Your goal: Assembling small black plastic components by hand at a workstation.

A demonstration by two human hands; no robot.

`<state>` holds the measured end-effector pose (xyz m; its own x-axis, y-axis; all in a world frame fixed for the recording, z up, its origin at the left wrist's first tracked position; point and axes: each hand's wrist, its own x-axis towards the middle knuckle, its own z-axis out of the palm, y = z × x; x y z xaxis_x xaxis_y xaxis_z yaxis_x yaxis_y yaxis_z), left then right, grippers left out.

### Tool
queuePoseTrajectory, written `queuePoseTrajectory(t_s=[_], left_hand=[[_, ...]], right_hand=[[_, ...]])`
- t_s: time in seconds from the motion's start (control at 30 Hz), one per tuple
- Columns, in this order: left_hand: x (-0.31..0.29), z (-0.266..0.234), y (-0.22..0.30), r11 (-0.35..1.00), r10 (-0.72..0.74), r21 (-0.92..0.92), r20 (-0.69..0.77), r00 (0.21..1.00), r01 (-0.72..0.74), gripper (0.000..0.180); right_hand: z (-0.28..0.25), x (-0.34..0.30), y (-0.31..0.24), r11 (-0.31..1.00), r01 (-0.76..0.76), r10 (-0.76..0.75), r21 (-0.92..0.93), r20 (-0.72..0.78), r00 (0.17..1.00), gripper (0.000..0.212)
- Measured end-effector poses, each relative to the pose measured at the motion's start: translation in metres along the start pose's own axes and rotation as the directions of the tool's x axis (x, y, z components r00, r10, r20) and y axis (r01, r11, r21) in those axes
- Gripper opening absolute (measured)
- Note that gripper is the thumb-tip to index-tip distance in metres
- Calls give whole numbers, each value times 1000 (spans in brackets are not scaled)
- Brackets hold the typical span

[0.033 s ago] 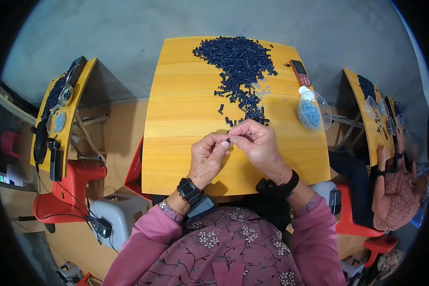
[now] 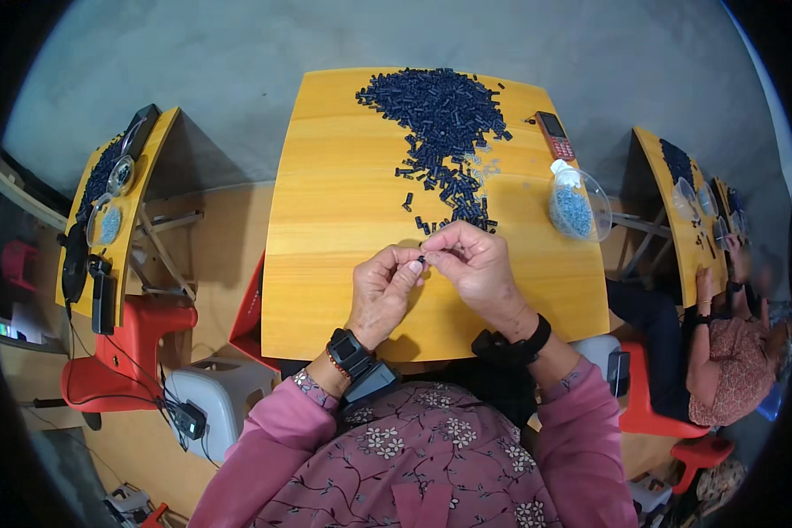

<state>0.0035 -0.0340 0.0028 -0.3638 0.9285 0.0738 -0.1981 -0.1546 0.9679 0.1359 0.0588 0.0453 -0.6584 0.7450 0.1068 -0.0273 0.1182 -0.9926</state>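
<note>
Over the near half of the yellow wooden table (image 2: pixel 326 202), both my hands meet at the fingertips. My left hand (image 2: pixel 385 289) is closed in a pinch on a small dark cylindrical piece (image 2: pixel 422 259). My right hand (image 2: pixel 477 271) pinches at the same piece from the other side; whether it also holds something smaller is hidden by the fingers. Just beyond them lies a large pile of small dark cylindrical pieces (image 2: pixel 440 110), trailing toward my hands. Several tiny clear bits (image 2: pixel 484 165) are scattered at the pile's right side.
A clear round bowl (image 2: pixel 600 220) of small light-blue pieces (image 2: pixel 572 211) stands at the table's right edge, with a red phone (image 2: pixel 554 135) beyond it. Similar tables (image 2: pixel 163 150) stand on both sides. A co-worker (image 2: pixel 735 361) sits at the right. Red stools (image 2: pixel 132 352) and cables flank me.
</note>
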Motion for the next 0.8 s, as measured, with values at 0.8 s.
queuePoseTrajectory(t_s=[0.8], left_hand=[[0, -4, 0, 990, -22, -137, -7, 1000, 20, 15]], right_hand=[[1, -8, -23, 897, 222, -215, -381, 63, 975, 16]])
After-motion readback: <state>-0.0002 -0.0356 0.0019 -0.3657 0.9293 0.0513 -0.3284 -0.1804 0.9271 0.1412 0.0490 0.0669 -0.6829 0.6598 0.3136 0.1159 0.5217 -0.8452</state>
